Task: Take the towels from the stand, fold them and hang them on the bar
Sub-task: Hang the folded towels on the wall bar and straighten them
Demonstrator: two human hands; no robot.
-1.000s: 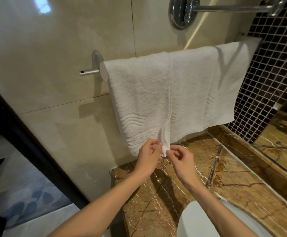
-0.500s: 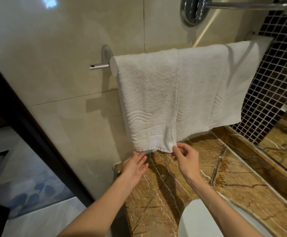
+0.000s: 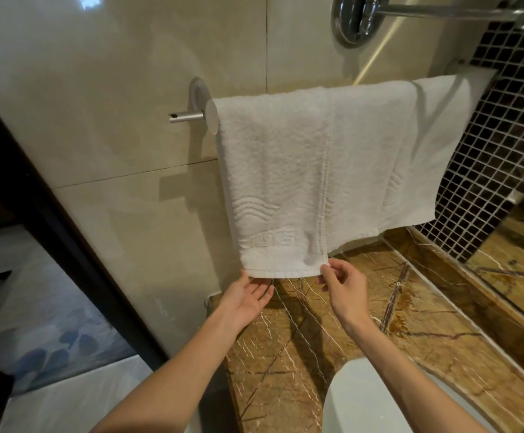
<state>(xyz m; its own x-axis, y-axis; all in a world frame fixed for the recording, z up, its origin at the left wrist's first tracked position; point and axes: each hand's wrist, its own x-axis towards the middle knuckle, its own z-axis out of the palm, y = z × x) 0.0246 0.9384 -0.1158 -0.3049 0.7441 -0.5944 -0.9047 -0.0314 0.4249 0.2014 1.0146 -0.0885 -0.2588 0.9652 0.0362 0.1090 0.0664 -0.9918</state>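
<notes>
A folded white towel (image 3: 273, 182) with an embossed wave pattern hangs over the metal bar (image 3: 189, 116) on the beige tiled wall. A second white towel (image 3: 423, 151) hangs on the same bar to its right, partly behind it. My left hand (image 3: 248, 295) lies palm up with straight fingers just under the front towel's bottom left corner, fingertips at the hem. My right hand (image 3: 342, 285) pinches the bottom right corner of that towel between thumb and fingers.
A brown marble counter (image 3: 410, 332) runs below the towels, with a white basin (image 3: 367, 401) at the bottom. A chrome fitting (image 3: 357, 17) with a rod sits on the wall above. Dark mosaic tiles (image 3: 504, 145) and a mirror stand at the right; a dark door frame (image 3: 51, 214) stands at the left.
Both hands were pinching the towel's lower middle edge together. My left hand let go and moved left under the hem, open; my right hand kept hold of the corner as the towel spread flat.
</notes>
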